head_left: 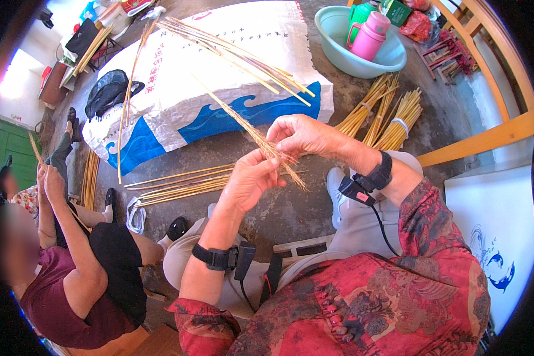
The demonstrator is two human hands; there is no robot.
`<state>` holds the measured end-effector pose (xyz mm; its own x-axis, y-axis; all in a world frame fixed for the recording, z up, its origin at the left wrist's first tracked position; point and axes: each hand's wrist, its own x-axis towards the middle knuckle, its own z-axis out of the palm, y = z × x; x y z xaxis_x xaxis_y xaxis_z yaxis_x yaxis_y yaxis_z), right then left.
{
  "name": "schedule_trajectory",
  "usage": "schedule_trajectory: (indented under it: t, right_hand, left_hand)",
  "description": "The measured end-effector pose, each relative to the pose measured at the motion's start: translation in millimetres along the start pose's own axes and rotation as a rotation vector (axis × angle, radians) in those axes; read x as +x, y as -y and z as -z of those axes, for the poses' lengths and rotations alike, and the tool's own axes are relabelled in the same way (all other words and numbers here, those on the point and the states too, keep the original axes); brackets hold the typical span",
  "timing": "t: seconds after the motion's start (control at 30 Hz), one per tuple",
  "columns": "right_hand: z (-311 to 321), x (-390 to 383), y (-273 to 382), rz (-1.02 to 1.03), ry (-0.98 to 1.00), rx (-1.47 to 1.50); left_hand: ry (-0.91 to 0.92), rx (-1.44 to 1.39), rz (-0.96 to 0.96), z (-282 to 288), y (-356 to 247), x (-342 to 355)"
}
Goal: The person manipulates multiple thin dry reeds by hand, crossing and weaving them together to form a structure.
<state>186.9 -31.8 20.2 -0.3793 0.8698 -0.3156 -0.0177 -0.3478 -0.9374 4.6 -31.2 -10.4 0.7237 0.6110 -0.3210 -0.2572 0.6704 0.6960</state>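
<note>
My left hand (pixel 252 178) is closed with thumb and fingertips on the feathery seed head of a long dry stalk (pixel 228 110), whose thin straw end points up and away. My right hand (pixel 296 136) pinches the same head a little higher and to the right, fingers curled. Beyond them a white woven sack sheet (pixel 160 59) with blue waves lies spread out, bearing loose long stalks (pixel 243 62) and a dark crumpled item (pixel 107 95). Below it, more straight stalks (pixel 184 175) lie on the concrete floor near a white tie.
A co-worker (pixel 80 267) at my left works a stalk with both hands; another person sits farther back. Right of the sheet stand a basin (pixel 332 56) holding pink and green flasks, bundles of stalks (pixel 397 121), and a wooden frame (pixel 504 130) beside a white panel (pixel 486 207).
</note>
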Motion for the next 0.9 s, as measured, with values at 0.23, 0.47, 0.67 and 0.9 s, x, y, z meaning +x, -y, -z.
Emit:
schedule_trajectory:
  t: [0.23,0.47,0.67,0.9]
  right_hand:
    - [1.1,2.2,-4.7,0.020,-0.001,-0.041]
    - [-0.9,-1.5,-3.0,0.027,0.012,-0.077]
    - [-1.0,-9.2,-5.7,-0.009,0.038,-0.108]
    - [-3.0,-11.0,-2.3,-0.054,0.038,-0.013]
  left_hand:
    - [-0.014,0.058,0.052,1.1,0.6,0.3]
    - [-0.047,0.119,0.033,-0.4,-1.4,-0.9]
    - [-0.105,0.090,0.000,-1.2,-4.9,1.0]
    - [-0.077,0.101,-0.024,0.2,-2.5,4.4]
